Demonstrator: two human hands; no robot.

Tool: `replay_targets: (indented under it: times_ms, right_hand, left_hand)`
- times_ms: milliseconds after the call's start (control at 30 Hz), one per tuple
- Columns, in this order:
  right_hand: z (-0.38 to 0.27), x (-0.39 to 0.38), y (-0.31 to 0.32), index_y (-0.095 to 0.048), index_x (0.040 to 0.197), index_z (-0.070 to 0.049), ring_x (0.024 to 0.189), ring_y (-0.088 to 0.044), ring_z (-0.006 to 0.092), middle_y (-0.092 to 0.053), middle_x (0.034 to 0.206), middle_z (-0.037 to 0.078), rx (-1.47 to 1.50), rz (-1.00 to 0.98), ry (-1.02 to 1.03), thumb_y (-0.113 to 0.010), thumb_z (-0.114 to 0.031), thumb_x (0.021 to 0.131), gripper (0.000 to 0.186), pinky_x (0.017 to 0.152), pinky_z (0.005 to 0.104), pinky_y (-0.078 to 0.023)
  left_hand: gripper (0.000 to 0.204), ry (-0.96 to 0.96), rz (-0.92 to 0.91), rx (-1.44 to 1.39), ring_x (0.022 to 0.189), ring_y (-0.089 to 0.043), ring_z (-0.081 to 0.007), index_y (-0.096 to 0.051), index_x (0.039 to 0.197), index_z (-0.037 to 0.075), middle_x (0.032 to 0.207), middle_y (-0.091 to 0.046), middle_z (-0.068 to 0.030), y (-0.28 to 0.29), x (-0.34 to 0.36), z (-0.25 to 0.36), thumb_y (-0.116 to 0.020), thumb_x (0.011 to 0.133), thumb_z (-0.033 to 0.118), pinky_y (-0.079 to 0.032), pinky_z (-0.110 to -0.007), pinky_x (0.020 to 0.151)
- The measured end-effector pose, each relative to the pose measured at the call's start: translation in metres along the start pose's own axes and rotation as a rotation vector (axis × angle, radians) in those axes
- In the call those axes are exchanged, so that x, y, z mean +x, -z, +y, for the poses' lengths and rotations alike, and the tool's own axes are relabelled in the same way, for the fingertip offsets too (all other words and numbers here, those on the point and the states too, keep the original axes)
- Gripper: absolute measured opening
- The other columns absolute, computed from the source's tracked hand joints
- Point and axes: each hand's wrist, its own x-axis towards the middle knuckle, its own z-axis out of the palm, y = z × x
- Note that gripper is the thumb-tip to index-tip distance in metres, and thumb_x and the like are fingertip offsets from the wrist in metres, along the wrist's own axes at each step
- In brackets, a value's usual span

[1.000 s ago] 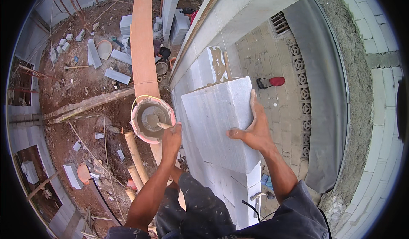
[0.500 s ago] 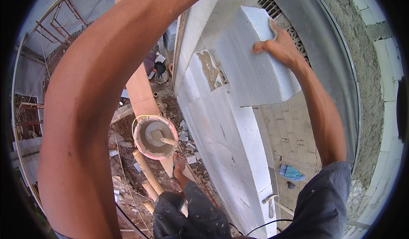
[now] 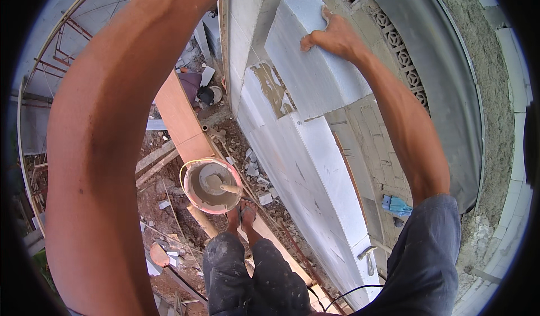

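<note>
My right hand [image 3: 336, 34] grips a large pale lightweight concrete block [image 3: 306, 57], thumb on its broad face and fingers over its edge. The block is tilted, close to the wall [image 3: 292, 158] and beside a patch of wet mortar [image 3: 271, 88]. Whether it touches the wall I cannot tell. My left arm [image 3: 101, 119] stretches up across the left side, and its hand is beyond the top edge. Below the block, a bucket [image 3: 197, 203] of grey mortar holds a wooden-handled tool [image 3: 229, 189] whose head is partly sunk in the mortar.
I stand on a narrow plank walkway [image 3: 188, 139] above rubble-strewn ground. A hammer [image 3: 369, 255] lies on the wall's top. Beyond the wall are a blue cloth [image 3: 397, 205] and a dark sheet [image 3: 433, 63]. Another person [image 3: 194, 88] is down at the back left.
The block and my right hand have shifted left and slightly up in the view. My left hand has gone out past the top edge. Both my feet now show side by side near the bucket.
</note>
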Motion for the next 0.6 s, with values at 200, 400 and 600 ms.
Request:
replay_targets:
  times_ms: [200, 400, 600]
  right_hand:
    - [-0.004, 0.016, -0.006, -0.042, 0.141, 0.006, 0.107, -0.063, 0.0384, -0.062, 0.121, 0.027, -0.020, 0.016, -0.013, -0.075, -0.041, 0.046, 0.110, 0.091, 0.0386, -0.052]
    - [-0.001, 0.028, -0.027, -0.040, 0.143, 0.003, 0.108, -0.063, 0.0384, -0.061, 0.120, 0.027, -0.052, 0.031, -0.020, -0.077, -0.041, 0.047, 0.112, 0.092, 0.0392, -0.052]
    - [0.014, 0.032, -0.044, -0.036, 0.144, 0.010, 0.084, -0.069, 0.0356, -0.065, 0.106, 0.031, -0.087, 0.137, 0.068, -0.076, -0.037, 0.046, 0.116, 0.082, 0.0352, -0.055]
  left_hand:
    - [0.044, -0.012, -0.012, -0.052, 0.142, -0.030, -0.0357, -0.058, 0.122, -0.009, 0.151, -0.034, -0.0236, 0.002, 0.000, -0.002, -0.055, 0.081, 0.007, -0.019, -0.053, 0.117]
    - [0.044, 0.008, 0.003, -0.055, 0.143, -0.029, -0.0347, -0.058, 0.122, -0.011, 0.151, -0.034, -0.0243, 0.000, 0.000, 0.002, -0.054, 0.082, 0.006, -0.020, -0.050, 0.118]
    - [0.044, -0.022, -0.068, 0.042, 0.144, -0.028, -0.0349, -0.057, 0.123, -0.011, 0.151, -0.033, -0.0251, -0.001, -0.001, 0.000, -0.053, 0.084, 0.007, -0.021, -0.049, 0.118]
